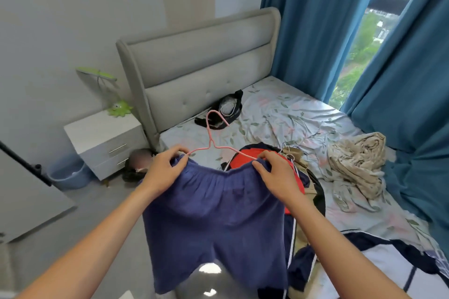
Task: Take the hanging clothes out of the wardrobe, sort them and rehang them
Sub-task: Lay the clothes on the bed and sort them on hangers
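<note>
Held up over the near edge of the floral-sheeted bed point(279, 114), the soft, crinkled navy-blue cotton shorts point(213, 216) hang by their gathered elastic waistband from a thin pink wire hanger point(213, 133). The left hand point(162, 172) and right hand point(274, 174) each pinch a waistband corner against a hanger shoulder, fingers curled. The smooth wire likely offers little grip; if either pinch loosens, the stretchy band could slide off onto the heap of red and dark garments point(301, 177) on the bed.

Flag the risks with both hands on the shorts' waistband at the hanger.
The blue shorts are held at the waistband by left hand and right hand; the elastic could slip off the pink hanger. The hanging legs may snag the clothes pile on the bed.
</note>
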A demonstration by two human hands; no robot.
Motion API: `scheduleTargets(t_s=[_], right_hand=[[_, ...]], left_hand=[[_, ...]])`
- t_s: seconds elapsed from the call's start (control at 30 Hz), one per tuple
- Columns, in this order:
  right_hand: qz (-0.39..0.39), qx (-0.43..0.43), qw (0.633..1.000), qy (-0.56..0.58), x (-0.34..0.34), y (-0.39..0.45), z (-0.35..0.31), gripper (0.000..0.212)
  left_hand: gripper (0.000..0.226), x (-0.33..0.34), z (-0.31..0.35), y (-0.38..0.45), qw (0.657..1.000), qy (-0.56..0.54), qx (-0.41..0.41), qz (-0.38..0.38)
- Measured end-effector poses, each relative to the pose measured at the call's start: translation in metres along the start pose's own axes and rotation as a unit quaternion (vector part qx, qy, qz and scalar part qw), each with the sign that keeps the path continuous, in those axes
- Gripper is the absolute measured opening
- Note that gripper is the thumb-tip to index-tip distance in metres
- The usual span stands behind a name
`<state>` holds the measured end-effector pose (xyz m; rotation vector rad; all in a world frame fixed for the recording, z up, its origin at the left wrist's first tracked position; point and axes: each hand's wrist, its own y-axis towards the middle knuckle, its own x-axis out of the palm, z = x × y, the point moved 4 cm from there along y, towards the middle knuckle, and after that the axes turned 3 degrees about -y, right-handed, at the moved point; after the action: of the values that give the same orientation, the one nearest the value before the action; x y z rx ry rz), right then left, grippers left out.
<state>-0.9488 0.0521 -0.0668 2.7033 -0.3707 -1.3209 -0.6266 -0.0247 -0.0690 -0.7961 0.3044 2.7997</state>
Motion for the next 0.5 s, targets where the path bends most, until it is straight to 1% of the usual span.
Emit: scheduleTargets(t_s=[0.03,0.1,0.2,0.3,0.4,0.5], right_hand=[[-0.005,-0.008,1.000,-0.002,0.012,0.012,-0.010,0.009],[-0.014,-0.012,1.000,-0.004,0.039,0.036,-0.031,0.010],[-0.024,0.012,1.000,0.014,0.084,0.067,-0.056,0.014],[-0.018,0.051,0.998,0.036,0.124,0.090,-0.073,0.019],[0.000,0.089,0.994,0.058,0.149,0.105,-0.083,0.026],[0.001,0.129,0.989,0.076,0.167,0.124,-0.084,0.025]], left_hand=[[0.017,-0.012,-0.008,0.008,1.000,-0.004,0.001,-0.005],[0.015,-0.036,-0.026,0.025,1.000,-0.009,0.006,-0.023],[0.013,-0.071,-0.059,0.057,0.999,-0.006,0.005,-0.032],[0.018,-0.101,-0.097,0.094,0.999,0.035,-0.006,-0.024],[0.031,-0.126,-0.123,0.128,0.995,0.097,-0.003,-0.008],[0.027,-0.138,-0.139,0.160,0.992,0.122,0.016,-0.005]])
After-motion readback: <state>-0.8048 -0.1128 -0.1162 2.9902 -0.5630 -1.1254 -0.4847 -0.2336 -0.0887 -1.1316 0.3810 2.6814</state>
